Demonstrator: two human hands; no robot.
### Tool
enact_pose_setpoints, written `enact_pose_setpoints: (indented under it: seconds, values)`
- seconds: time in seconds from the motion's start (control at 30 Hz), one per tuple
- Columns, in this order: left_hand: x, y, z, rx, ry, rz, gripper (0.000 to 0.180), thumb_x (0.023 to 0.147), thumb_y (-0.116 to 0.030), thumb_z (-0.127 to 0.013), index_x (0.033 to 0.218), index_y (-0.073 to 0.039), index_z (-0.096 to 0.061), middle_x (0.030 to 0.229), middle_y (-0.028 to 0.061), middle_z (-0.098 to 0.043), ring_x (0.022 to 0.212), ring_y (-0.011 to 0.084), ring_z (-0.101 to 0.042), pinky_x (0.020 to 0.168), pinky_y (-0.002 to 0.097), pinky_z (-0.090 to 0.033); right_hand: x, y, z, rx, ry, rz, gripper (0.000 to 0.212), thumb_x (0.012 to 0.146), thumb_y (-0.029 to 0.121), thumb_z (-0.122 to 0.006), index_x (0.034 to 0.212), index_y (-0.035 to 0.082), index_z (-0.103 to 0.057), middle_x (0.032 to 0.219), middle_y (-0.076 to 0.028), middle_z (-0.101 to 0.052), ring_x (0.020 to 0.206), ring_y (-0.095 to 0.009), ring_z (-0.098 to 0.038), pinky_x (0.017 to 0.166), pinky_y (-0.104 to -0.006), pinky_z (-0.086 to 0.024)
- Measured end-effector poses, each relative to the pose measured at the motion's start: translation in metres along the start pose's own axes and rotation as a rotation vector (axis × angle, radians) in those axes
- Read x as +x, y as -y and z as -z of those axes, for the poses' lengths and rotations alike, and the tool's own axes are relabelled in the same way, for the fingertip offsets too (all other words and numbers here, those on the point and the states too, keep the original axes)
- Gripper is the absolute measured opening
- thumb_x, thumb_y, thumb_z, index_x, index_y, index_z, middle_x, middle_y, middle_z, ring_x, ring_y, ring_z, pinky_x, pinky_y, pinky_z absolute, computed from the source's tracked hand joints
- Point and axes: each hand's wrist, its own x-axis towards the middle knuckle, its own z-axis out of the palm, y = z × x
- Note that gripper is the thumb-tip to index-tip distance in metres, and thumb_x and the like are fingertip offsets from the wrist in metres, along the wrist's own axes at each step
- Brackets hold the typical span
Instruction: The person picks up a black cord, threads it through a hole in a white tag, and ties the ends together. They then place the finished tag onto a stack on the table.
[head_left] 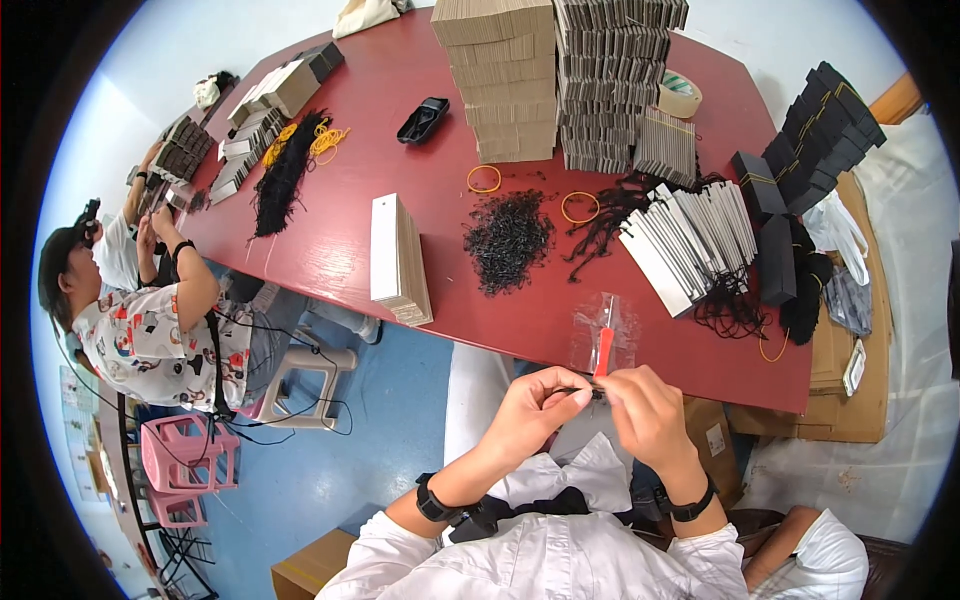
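Observation:
My left hand (535, 415) and my right hand (648, 415) meet just off the table's near edge, fingertips closed in a pinch. Between them is a small dark thing, mostly hidden by the fingers, too small to name. Right beyond the fingertips, a slim tool with an orange-red handle (604, 350) lies on a clear plastic bag (625, 335). Farther in is a heap of small black clips or pins (508, 240). To its right, white card tags (690, 245) with black cords (735, 305) lie in a fanned row.
A stack of white-faced cards (398, 262) stands on the red table (340, 240). Tall cardboard stacks (500, 85) rise behind, with a tape roll (680, 95) beside them. Black boxes (775, 260) line the right. Other people (170, 330) sit left, near stools (310, 385).

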Motion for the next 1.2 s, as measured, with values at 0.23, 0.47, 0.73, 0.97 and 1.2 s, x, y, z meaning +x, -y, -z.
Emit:
enact_pose_setpoints:
  seconds: [0.23, 0.47, 0.73, 0.97, 1.2]
  values:
    - [0.001, 0.008, -0.002, 0.021, -0.043, -0.057, 0.010, 0.090, -0.008, -0.063, 0.097, 0.000, -0.063, 0.076, -0.0093, -0.049, 0.066, -0.0014, -0.036, 0.064, 0.0160, -0.035, -0.001, 0.001, 0.004, 0.037, -0.028, 0.031, 0.021, 0.070, -0.002, -0.071, 0.090, 0.000, -0.063, 0.078, -0.008, -0.061, 0.060, -0.021, -0.058, 0.051, -0.0314, -0.047]
    - [0.001, 0.008, -0.008, 0.028, -0.067, -0.093, 0.011, 0.091, -0.009, -0.063, 0.097, 0.000, -0.063, 0.074, -0.0094, -0.047, 0.065, -0.0013, -0.036, 0.063, 0.0164, -0.035, -0.004, 0.002, 0.001, -0.048, -0.018, 0.063, 0.024, 0.067, -0.002, -0.071, 0.089, -0.002, -0.063, 0.080, -0.008, -0.062, 0.061, -0.020, -0.058, 0.050, -0.0313, -0.047]
    - [0.001, 0.011, -0.011, 0.059, -0.064, -0.123, 0.011, 0.090, -0.009, -0.064, 0.097, -0.001, -0.063, 0.071, -0.0104, -0.043, 0.064, -0.0012, -0.034, 0.061, 0.0158, -0.033, -0.005, 0.001, 0.003, 0.019, 0.032, -0.023, 0.024, 0.069, -0.004, -0.068, 0.092, -0.001, -0.062, 0.083, -0.009, -0.063, 0.064, -0.024, -0.061, 0.055, -0.0334, -0.049]
    - [0.000, 0.006, -0.009, 0.060, -0.042, -0.094, 0.010, 0.091, -0.009, -0.063, 0.097, -0.001, -0.063, 0.074, -0.0098, -0.046, 0.065, -0.0013, -0.034, 0.061, 0.0159, -0.032, -0.006, -0.002, 0.004, 0.116, -0.058, -0.066, 0.024, 0.072, -0.005, -0.068, 0.095, -0.001, -0.062, 0.082, -0.010, -0.064, 0.064, -0.024, -0.061, 0.053, -0.0332, -0.048]
    - [-0.001, 0.006, -0.006, 0.082, -0.022, -0.065, 0.009, 0.091, -0.008, -0.062, 0.097, -0.001, -0.063, 0.075, -0.0097, -0.047, 0.065, -0.0015, -0.034, 0.060, 0.0157, -0.032, -0.003, -0.007, 0.008, 0.086, -0.002, 0.046, 0.023, 0.071, -0.006, -0.069, 0.092, -0.001, -0.062, 0.080, -0.009, -0.063, 0.061, -0.022, -0.059, 0.051, -0.0319, -0.046]
